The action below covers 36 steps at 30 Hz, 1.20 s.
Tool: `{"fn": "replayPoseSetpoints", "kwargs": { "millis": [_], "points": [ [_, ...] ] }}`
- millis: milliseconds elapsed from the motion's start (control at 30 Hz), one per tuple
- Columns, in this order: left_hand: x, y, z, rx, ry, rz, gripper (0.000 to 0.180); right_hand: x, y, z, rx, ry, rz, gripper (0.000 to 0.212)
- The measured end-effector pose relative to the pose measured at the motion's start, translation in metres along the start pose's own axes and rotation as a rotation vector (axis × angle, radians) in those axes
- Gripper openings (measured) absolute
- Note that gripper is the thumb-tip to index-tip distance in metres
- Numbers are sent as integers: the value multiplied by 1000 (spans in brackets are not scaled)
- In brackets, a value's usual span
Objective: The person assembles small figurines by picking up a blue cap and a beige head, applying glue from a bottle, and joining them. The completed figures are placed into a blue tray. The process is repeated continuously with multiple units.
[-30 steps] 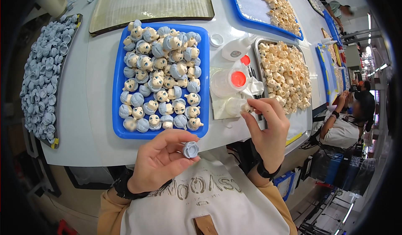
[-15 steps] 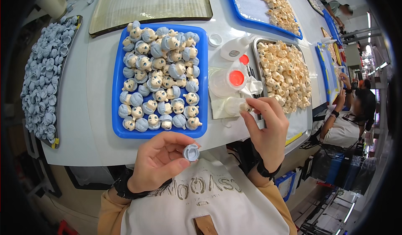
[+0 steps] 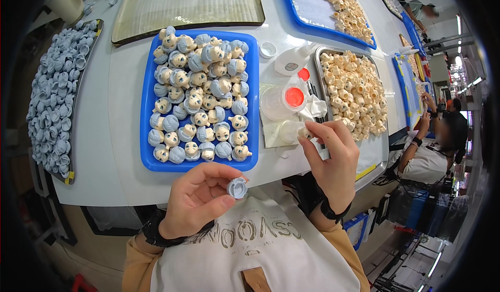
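My left hand point(image 3: 194, 201) is closed, pinching a pale blue doll hair piece point(image 3: 237, 188) between thumb and fingers, its hollow side facing up. It is just off the near table edge, below the blue tray point(image 3: 147, 154). Thumb and forefinger of my right hand point(image 3: 336, 162) pinch a small cream doll head part point(image 3: 305, 134). That part is at the rim of a small translucent cup point(image 3: 288, 132); whether they touch I cannot tell. Rows of doll heads point(image 3: 192, 99) with blue hair and painted faces fill much of the tray.
Loose blue hair pieces point(image 3: 52, 99) heap on a tray at the left. A metal tray of cream head parts point(image 3: 354, 91) stands at the right. Near the cup are a jar with a red top point(image 3: 294, 97) and a white bottle point(image 3: 291, 60). Another person point(image 3: 429, 159) sits further right.
Both hands keep their grips and stay almost still. The hair piece in my left hand has shifted only very slightly.
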<state>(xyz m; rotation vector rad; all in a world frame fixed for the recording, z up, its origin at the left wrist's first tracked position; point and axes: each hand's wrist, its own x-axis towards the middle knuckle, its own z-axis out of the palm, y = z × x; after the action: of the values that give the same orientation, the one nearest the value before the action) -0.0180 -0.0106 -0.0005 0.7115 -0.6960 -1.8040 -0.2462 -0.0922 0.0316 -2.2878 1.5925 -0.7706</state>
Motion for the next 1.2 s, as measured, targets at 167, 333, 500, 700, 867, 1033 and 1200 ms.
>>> {"fn": "replayPoseSetpoints", "kwargs": {
  "millis": [167, 333, 500, 700, 867, 1033, 1200],
  "points": [
    [0, -1, 0, -5, 11, 3, 33, -2, 0, 0, 32, 15, 22, 23],
    [1, 0, 2, 13, 2, 20, 33, -5, 2, 1, 56, 27, 39, 24],
    [2, 1, 3, 24, 28, 29, 32, -9, 3, 1, 74, 58, 57, 25],
    [6, -1, 4, 110, 28, 73, 33, -13, -16, -5, 294, 138, -155, 32],
    [10, 0, 7, 208, 8, 123, 34, -14, -37, 2, 628, -51, -353, 37],
    [8, -1, 8, 158, 8, 148, 34, -14, -38, 8, 570, -110, -353, 36],
    [7, -5, 4, 199, -12, 158, 35, -13, -35, 8, 508, -218, -381, 35]
  ]
}}
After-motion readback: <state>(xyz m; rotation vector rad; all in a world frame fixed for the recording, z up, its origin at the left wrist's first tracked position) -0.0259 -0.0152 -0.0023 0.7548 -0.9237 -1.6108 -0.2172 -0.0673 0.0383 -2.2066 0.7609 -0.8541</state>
